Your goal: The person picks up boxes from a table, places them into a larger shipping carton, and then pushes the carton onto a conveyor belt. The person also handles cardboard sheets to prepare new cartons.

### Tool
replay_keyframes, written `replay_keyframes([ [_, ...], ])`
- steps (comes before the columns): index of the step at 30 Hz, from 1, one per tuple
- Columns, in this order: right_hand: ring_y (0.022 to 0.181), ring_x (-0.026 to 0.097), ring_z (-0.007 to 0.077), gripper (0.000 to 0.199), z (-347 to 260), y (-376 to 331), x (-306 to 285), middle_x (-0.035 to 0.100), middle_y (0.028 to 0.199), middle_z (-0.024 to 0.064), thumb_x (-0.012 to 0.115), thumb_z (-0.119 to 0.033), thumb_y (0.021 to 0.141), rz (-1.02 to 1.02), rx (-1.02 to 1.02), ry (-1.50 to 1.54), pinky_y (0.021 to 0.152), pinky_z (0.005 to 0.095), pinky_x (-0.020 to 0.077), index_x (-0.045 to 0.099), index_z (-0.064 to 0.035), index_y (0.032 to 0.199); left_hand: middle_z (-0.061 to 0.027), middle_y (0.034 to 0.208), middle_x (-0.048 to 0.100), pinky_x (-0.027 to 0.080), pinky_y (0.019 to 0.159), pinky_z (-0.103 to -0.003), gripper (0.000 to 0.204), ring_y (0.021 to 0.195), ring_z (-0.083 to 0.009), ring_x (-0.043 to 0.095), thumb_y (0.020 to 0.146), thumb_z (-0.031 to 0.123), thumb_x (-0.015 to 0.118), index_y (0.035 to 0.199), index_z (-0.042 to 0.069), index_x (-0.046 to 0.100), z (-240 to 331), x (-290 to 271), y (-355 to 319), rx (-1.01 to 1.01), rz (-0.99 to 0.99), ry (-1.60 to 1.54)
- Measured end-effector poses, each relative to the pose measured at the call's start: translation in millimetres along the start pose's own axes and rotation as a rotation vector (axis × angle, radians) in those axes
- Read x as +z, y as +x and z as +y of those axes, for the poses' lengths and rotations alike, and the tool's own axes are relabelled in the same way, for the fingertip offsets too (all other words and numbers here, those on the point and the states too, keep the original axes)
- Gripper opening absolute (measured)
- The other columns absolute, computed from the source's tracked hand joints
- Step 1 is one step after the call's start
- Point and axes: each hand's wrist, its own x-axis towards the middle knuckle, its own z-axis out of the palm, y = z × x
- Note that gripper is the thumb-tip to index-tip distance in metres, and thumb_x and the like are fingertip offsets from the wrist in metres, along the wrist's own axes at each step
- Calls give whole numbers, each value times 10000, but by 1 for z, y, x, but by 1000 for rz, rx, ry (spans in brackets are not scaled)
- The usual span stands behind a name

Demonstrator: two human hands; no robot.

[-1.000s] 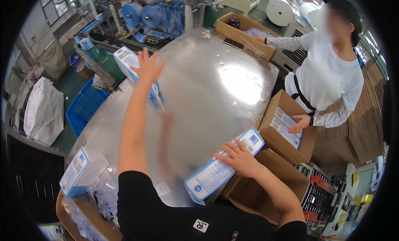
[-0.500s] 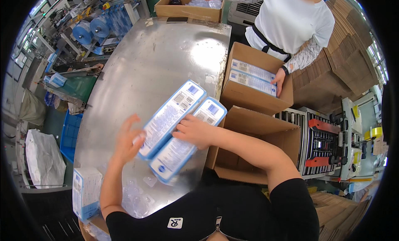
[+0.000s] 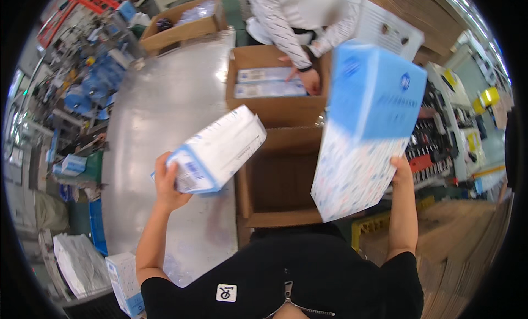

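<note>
My left hand (image 3: 171,184) grips one end of a white-and-blue carton (image 3: 223,148), held tilted above the metal table. Its far end reaches toward an open cardboard box (image 3: 283,179) in front of me. In my right hand (image 3: 401,172) is a second, similar carton (image 3: 369,129), raised high to the right of that box. The side toward me is blue above and speckled white below; some of the fingers are hidden behind it. Both cartons are slightly blurred. The open box's visible inside is bare brown cardboard.
Across from me a co-worker's hands (image 3: 309,80) reach into another cardboard box (image 3: 275,103) with cartons in it. The metal table (image 3: 165,99) lies left. One carton (image 3: 125,283) stands at its near corner. A box of clear plastic pieces (image 3: 184,29) sits at the far end.
Both cartons have left the tabletop, one now in each hand. My right hand has swung right, past the open box, and the left grips the other carton. My view has shifted right.
</note>
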Motion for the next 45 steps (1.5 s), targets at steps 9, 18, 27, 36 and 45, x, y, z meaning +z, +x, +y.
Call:
replay_keyframes([
  [9,1137,521,329,644,47,-9,-13,489,1290,205,480,-389,857,593,-42,483,973,427,422,361,17,1343,-250,1233,456,407,913,-436,843,1083,-393,483,700,303,704,1420,154,293,97,192,16,26,-974,-418],
  [18,1078,454,382,863,56,77,132,465,1129,229,705,-71,622,-444,-311,-1684,886,489,360,352,-254,1387,-198,1251,517,400,955,-396,586,1162,-319,490,821,395,556,1307,82,463,75,252,-95,-425,-1715,-290],
  [27,1309,276,408,971,365,88,65,271,1420,226,708,-142,659,-582,672,-1698,1008,538,332,153,-193,1454,-174,1228,525,393,961,-435,513,1155,-352,476,773,203,661,1236,53,498,33,104,-48,-645,-703,-227],
  [36,1094,520,370,568,270,125,129,524,1216,209,616,-224,767,-898,367,-1383,913,418,440,441,-46,1277,-202,1446,263,175,1046,-601,646,1351,-374,206,899,565,343,1331,94,438,-238,-102,-69,-1348,-136,786],
  [45,1235,397,323,714,146,174,275,409,1329,147,694,-84,678,-633,-420,-1373,1020,450,321,411,-147,1331,-76,1388,397,409,947,-493,362,1348,-322,246,826,394,575,1075,143,649,-84,-27,-61,-679,-599,185],
])
